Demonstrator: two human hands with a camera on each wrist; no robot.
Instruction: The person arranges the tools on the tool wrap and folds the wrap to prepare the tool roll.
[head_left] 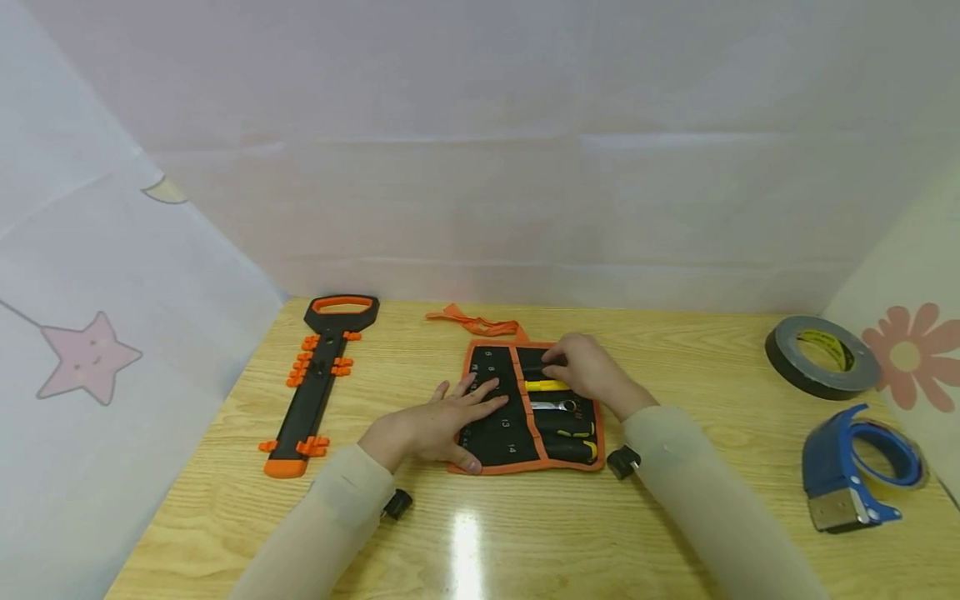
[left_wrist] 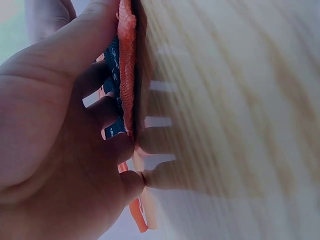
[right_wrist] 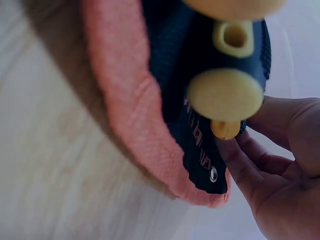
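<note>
Head view: near the bench's [head_left: 712,367] far edge, my left grip [head_left: 435,423] lies spread on the pouch [head_left: 519,429], likely soft, best held by its hem [head_left: 510,468]; right grip [head_left: 590,367], I cannot tell.

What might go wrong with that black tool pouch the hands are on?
Maybe the pouch could slide: the left hand lies spread on it, so lifting that hand may loosen it. The right hand is very near the yellow tool and might knock it. The wrench's ring end pokes out, so tipping the pouch might spill it.
</note>
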